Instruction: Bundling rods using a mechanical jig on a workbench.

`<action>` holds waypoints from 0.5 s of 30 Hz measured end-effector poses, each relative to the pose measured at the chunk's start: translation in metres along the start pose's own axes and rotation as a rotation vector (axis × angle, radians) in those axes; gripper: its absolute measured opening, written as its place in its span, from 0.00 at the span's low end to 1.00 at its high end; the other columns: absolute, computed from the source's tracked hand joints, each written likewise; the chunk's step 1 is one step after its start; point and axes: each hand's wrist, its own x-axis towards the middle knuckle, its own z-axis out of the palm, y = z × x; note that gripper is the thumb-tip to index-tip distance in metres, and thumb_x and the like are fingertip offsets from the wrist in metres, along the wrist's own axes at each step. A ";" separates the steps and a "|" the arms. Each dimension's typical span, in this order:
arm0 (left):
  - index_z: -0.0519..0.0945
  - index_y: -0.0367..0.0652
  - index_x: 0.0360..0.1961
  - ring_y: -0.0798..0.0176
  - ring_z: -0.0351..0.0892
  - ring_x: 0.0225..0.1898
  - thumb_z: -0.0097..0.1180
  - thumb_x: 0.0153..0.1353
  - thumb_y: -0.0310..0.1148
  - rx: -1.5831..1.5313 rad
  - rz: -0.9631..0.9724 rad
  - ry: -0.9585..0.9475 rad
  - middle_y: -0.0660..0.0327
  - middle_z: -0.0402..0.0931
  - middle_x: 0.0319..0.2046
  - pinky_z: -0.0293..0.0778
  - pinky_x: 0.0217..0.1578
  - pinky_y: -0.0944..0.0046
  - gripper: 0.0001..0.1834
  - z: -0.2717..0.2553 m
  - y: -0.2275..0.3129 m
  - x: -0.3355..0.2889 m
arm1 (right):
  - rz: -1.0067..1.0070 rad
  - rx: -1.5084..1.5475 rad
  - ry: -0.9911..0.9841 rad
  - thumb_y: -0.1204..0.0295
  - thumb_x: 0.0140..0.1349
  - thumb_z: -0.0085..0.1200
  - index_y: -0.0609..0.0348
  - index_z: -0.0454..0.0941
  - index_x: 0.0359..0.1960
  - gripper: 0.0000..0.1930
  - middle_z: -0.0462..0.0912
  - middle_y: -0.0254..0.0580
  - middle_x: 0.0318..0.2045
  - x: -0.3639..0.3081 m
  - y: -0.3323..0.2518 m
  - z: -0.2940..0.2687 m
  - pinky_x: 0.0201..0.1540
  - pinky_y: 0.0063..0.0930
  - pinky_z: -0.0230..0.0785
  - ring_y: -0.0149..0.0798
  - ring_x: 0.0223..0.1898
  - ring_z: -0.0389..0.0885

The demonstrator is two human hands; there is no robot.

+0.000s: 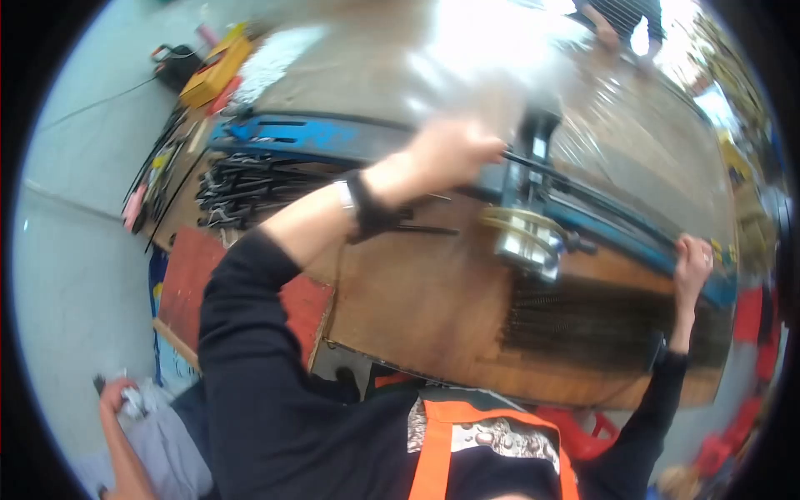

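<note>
The dark rod (612, 202) runs along the blue rail (333, 138), over the right half of the wooden bench (408, 292), toward its right edge. It looks slim, stiff and fairly light, probably metal and not fragile; a hold near its 2 ends should steady it. The left hand (454, 154), blurred, is curled closed about the rod's left end. The right hand (693, 262) is narrow, fingers bunched near the other end; whether it grips the rod, one cannot tell.
</note>
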 end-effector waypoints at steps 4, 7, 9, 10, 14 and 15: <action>0.76 0.44 0.29 0.48 0.79 0.27 0.55 0.62 0.35 -0.029 -0.028 -0.004 0.55 0.77 0.24 0.75 0.26 0.53 0.08 0.004 0.010 0.004 | 0.092 0.051 -0.014 0.73 0.65 0.54 0.61 0.78 0.35 0.05 0.79 0.46 0.32 -0.017 -0.002 -0.003 0.44 0.39 0.67 0.48 0.39 0.76; 0.75 0.44 0.28 0.47 0.79 0.26 0.56 0.63 0.37 -0.036 -0.053 -0.004 0.55 0.77 0.23 0.74 0.27 0.52 0.10 0.004 0.012 0.005 | 0.100 0.051 0.005 0.72 0.66 0.54 0.61 0.77 0.35 0.05 0.78 0.45 0.32 -0.018 0.001 -0.002 0.46 0.39 0.65 0.48 0.39 0.75; 0.75 0.44 0.26 0.46 0.79 0.26 0.56 0.62 0.38 -0.059 -0.082 -0.014 0.55 0.77 0.22 0.74 0.27 0.52 0.11 0.005 0.017 0.007 | 0.102 0.046 0.012 0.72 0.66 0.53 0.61 0.77 0.36 0.05 0.78 0.44 0.32 -0.018 0.003 -0.003 0.47 0.39 0.65 0.47 0.39 0.74; 0.75 0.44 0.26 0.46 0.79 0.26 0.56 0.62 0.38 -0.051 -0.083 -0.011 0.55 0.77 0.22 0.74 0.27 0.52 0.11 0.008 0.018 0.008 | 0.099 0.049 0.009 0.72 0.66 0.53 0.61 0.76 0.36 0.05 0.78 0.44 0.32 -0.018 0.004 -0.001 0.47 0.38 0.65 0.47 0.39 0.75; 0.74 0.43 0.25 0.44 0.79 0.25 0.56 0.62 0.39 -0.099 -0.115 -0.102 0.53 0.77 0.21 0.74 0.27 0.50 0.13 0.018 0.021 0.015 | 0.114 0.060 0.016 0.72 0.67 0.53 0.60 0.76 0.36 0.05 0.78 0.44 0.33 -0.026 0.005 0.002 0.47 0.38 0.65 0.47 0.39 0.75; 0.74 0.43 0.25 0.44 0.79 0.25 0.55 0.63 0.39 -0.112 -0.135 -0.126 0.52 0.78 0.21 0.74 0.27 0.49 0.13 0.021 0.022 0.016 | 0.139 0.070 0.026 0.72 0.66 0.53 0.61 0.76 0.36 0.05 0.77 0.44 0.32 -0.030 0.005 0.004 0.47 0.38 0.65 0.47 0.39 0.74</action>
